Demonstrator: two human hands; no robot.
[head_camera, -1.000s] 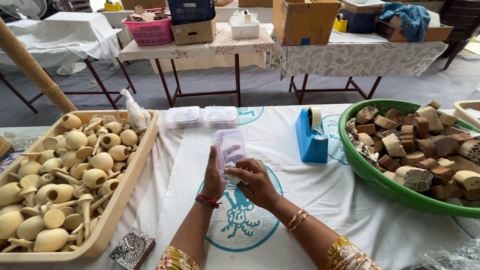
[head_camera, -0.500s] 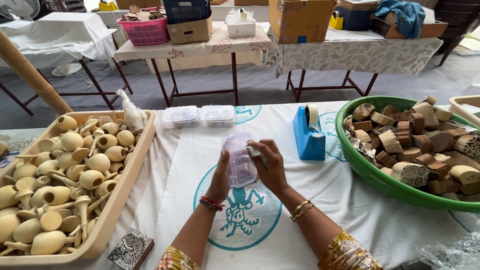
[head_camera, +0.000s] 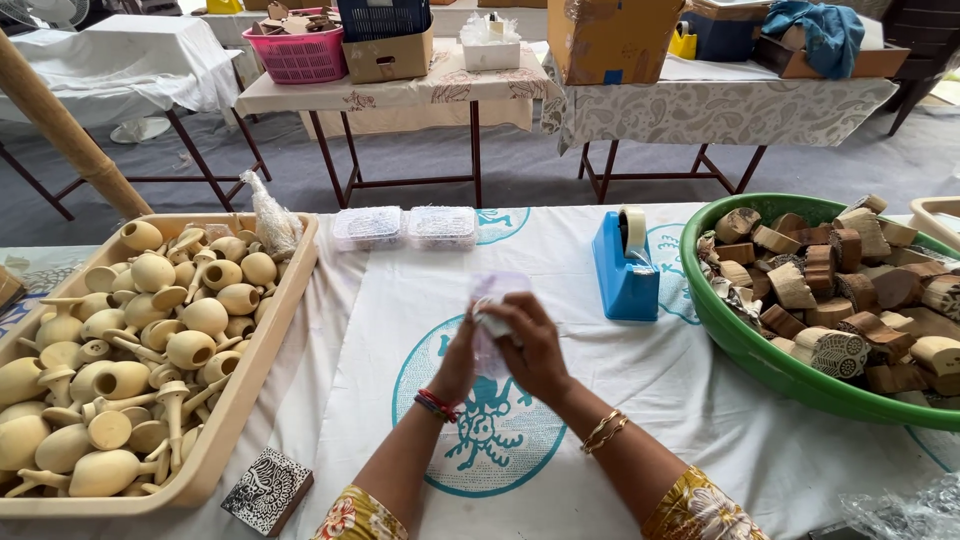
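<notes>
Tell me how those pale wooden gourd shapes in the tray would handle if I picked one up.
The gourd shapes look like bare turned wood, so probably stiff and fairly light. Their round bodies would likely roll if set on the cloth. The thin stems look like the part most apt to snap, so lift by the body from the tray.

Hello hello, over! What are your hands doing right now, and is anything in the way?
Left hand and right hand both in a grip on a small clear plastic packet. Held above the white cloth. Blue tape dispenser close on the right, not touching.
</notes>
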